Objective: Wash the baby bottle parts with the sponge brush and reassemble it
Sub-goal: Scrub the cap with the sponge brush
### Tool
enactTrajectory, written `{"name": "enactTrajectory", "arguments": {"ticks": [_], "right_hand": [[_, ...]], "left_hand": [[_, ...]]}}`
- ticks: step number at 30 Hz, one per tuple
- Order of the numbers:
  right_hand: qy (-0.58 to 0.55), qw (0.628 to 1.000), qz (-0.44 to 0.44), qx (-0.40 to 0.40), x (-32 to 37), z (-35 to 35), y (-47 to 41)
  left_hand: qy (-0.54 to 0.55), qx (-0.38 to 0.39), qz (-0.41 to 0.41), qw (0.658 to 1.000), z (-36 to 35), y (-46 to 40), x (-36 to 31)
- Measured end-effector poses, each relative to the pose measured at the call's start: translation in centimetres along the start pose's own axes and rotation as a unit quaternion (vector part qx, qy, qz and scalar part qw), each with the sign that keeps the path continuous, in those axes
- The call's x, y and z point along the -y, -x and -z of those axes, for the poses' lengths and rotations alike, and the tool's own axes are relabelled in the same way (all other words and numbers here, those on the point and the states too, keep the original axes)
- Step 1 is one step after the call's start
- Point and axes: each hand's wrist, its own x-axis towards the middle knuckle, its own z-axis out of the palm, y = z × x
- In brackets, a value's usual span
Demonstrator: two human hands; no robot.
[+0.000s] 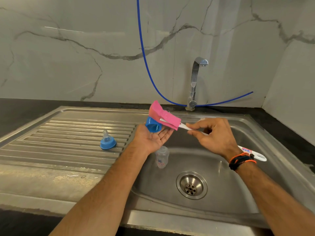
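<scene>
My left hand (153,137) is palm up over the sink's left rim, with a blue bottle cap (153,126) lying on its fingers. My right hand (213,135) grips the white handle of the sponge brush, whose pink sponge head (163,116) rests against the cap. The brush's looped handle end (257,155) sticks out past my right wrist. The clear bottle body (162,156) stands in the sink basin below my left hand. A blue collar with its clear teat (107,141) stands upright on the ribbed draining board.
The steel sink basin (230,193) has a drain (191,185) at its middle. A chrome tap (196,82) rises behind it, with no water running. A blue hose (144,57) hangs down the marble wall. The draining board (59,142) stretches to the left.
</scene>
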Motion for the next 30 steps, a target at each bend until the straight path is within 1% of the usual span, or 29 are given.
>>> {"name": "enactTrajectory", "arguments": {"ticks": [2,5,8,12,16,18,20,23,25,28,30], "right_hand": [[-0.001,1.0,-0.004,0.011,-0.3,0.6,0.0],[0.027,0.999,-0.043,-0.021,-0.8,0.8,0.0],[0.022,0.999,-0.029,-0.026,-0.2,0.1,0.0],[-0.023,1.0,-0.021,-0.001,0.0,0.3,0.0],[-0.009,0.998,-0.061,-0.025,-0.5,0.8,0.0],[-0.013,0.996,-0.08,-0.036,-0.3,0.6,-0.2],[-0.041,0.995,-0.082,-0.032,0.0,0.6,-0.3],[-0.071,0.995,-0.071,-0.001,0.0,1.2,-0.3],[-0.074,0.994,-0.083,-0.003,-0.2,1.5,-0.3],[-0.055,0.993,-0.103,-0.014,-0.1,1.4,-0.4],[-0.061,0.993,-0.101,-0.007,0.1,1.4,-0.4]], "left_hand": [[0.016,-0.009,-0.004,1.0,0.4,-0.1,-0.4],[0.026,-0.002,-0.003,1.0,0.6,-0.2,-0.3],[0.023,0.005,0.0,1.0,0.3,-0.2,0.1],[-0.014,0.004,-0.011,1.0,0.4,-0.4,-0.1],[-0.095,0.015,-0.029,0.995,0.7,-0.8,0.1],[-0.161,0.027,-0.031,0.986,0.4,-1.1,0.6],[-0.197,0.031,-0.042,0.979,0.2,-1.3,1.0],[-0.239,0.008,-0.097,0.966,0.3,-1.6,0.9],[-0.29,0.012,-0.126,0.949,0.6,-1.5,0.7],[-0.364,0.04,-0.175,0.914,0.8,-1.5,0.8],[-0.386,0.055,-0.212,0.896,0.6,-1.3,0.9]]}}
